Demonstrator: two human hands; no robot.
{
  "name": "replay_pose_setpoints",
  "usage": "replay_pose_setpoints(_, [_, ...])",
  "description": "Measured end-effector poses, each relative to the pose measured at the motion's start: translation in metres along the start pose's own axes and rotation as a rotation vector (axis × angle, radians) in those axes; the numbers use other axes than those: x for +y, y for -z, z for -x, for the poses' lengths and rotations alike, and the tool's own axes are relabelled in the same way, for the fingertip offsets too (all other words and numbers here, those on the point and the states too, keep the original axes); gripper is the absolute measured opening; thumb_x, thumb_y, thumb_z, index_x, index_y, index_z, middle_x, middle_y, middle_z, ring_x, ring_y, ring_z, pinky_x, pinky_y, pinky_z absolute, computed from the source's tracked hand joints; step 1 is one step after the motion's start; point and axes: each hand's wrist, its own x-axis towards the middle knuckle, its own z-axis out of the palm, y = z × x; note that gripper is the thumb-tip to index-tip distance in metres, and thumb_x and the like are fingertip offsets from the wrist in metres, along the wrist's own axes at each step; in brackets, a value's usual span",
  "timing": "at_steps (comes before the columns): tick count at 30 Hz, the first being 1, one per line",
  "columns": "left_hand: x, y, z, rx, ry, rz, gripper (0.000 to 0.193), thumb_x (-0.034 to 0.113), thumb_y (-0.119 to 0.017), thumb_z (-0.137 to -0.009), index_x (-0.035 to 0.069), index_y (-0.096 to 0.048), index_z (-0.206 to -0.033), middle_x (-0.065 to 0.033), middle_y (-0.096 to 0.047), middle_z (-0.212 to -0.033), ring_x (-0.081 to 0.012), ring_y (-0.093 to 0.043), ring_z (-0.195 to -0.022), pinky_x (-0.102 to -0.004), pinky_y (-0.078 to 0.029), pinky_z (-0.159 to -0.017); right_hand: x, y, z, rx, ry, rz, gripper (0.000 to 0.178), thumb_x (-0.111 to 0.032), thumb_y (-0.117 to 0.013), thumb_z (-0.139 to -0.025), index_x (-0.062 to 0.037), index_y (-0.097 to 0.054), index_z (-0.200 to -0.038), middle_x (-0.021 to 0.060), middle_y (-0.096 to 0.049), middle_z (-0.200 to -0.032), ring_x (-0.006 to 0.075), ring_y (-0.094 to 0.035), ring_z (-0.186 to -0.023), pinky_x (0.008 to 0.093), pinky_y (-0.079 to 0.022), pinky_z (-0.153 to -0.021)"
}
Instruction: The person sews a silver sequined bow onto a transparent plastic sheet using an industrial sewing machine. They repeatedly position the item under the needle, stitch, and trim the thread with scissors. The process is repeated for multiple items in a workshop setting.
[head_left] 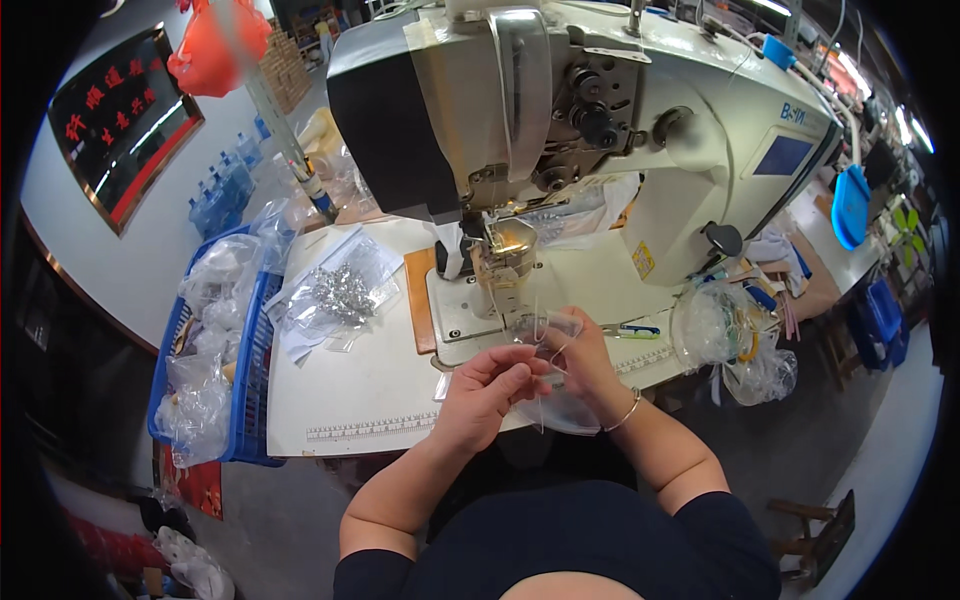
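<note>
Just in front of the sewing machine, over the table's near edge, I hold a thin pale cord that forms small loops. My left hand is closed, with thumb and fingertips pinched together at the cord. Close beside it, my right hand is closed too, its fingers bent around the cord's upper part. A clear, filmy piece hangs below the fingers over the table edge. The machine's needle area lies just beyond my hands. Fingers partly hide the cord and the film.
Small shiny metal parts lie on plastic bags at the left. A blue basket stuffed with clear bags adjoins the table's left side. Thread snips lie right of my hands, near a clear plastic bag. A ruler strip runs along the front.
</note>
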Motion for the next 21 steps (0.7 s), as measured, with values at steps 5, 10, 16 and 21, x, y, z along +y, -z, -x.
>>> replay_pose_setpoints(5, [-0.008, 0.017, -0.002, 0.266, -0.198, -0.309, 0.015, 0.004, -0.061, -0.086, -0.004, -0.061, -0.099, -0.0114, -0.065, -0.09, -0.0178, -0.065, -0.081, -0.0268, -0.054, -0.075, -0.006, -0.008, 0.018, -0.277, -0.068, -0.037, 0.015, -0.004, -0.065, -0.08, -0.0022, -0.056, -0.092, 0.0049, -0.061, -0.086, 0.0114, -0.059, -0.079, 0.0256, -0.049, -0.072])
replay_pose_setpoints(10, [-0.002, 0.023, 0.004, 0.387, -0.214, -0.248, 0.017, 0.004, -0.064, -0.083, -0.004, -0.061, -0.098, -0.0097, -0.064, -0.085, -0.0142, -0.064, -0.073, -0.0243, -0.054, -0.067, 0.006, -0.01, 0.023, -0.352, -0.123, -0.163, 0.011, -0.002, -0.062, -0.084, -0.0005, -0.056, -0.094, 0.0073, -0.062, -0.089, 0.0134, -0.061, -0.082, 0.0271, -0.051, -0.075])
replay_pose_setpoints(16, [-0.003, 0.025, 0.008, 0.406, -0.27, -0.568, 0.019, 0.004, -0.067, -0.081, -0.001, -0.062, -0.099, -0.0035, -0.064, -0.079, -0.0077, -0.057, -0.066, -0.02, -0.046, -0.059, 0.013, -0.021, 0.024, -0.328, -0.182, -0.178, 0.021, 0.005, -0.057, -0.085, -0.0006, -0.056, -0.105, 0.0093, -0.061, -0.099, 0.0165, -0.062, -0.088, 0.0291, -0.052, -0.081])
replay_pose_setpoints(21, [-0.009, 0.031, 0.006, 0.361, -0.711, -1.123, 0.016, 0.002, -0.068, -0.079, 0.0, -0.062, -0.094, -0.0039, -0.063, -0.077, -0.0063, -0.057, -0.072, -0.0196, -0.046, -0.064, 0.007, -0.03, 0.022, -0.146, -0.451, -0.456, 0.026, 0.003, -0.052, -0.087, -0.0028, -0.055, -0.112, 0.0092, -0.061, -0.102, 0.0164, -0.061, -0.093, 0.0332, -0.054, -0.083])
